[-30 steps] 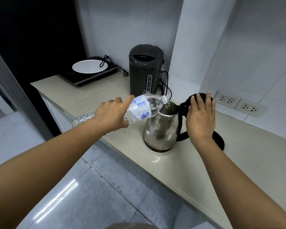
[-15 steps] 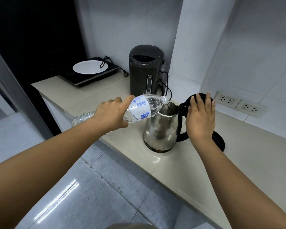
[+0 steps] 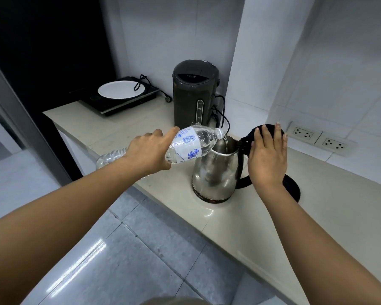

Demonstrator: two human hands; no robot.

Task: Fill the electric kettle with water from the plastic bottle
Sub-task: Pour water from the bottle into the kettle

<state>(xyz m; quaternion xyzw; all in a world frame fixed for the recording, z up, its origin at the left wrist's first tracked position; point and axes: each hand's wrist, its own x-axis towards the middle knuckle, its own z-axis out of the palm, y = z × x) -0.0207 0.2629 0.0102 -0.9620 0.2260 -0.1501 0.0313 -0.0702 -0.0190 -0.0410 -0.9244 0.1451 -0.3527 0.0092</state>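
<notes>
A steel electric kettle stands near the counter's front edge, beside its black base. Its black lid is tipped up and back. My right hand lies flat with straight fingers against that lid, holding it back. My left hand grips a clear plastic bottle with a blue-printed label, tilted nearly level. The bottle's mouth is over the kettle's opening and a thin stream of water runs in. The bottle's bottom end pokes out behind my wrist.
A dark grey thermo pot with cords stands just behind the kettle. At the far left, an induction hob carries a white plate. Two wall sockets sit at the right. The beige counter drops off to a tiled floor.
</notes>
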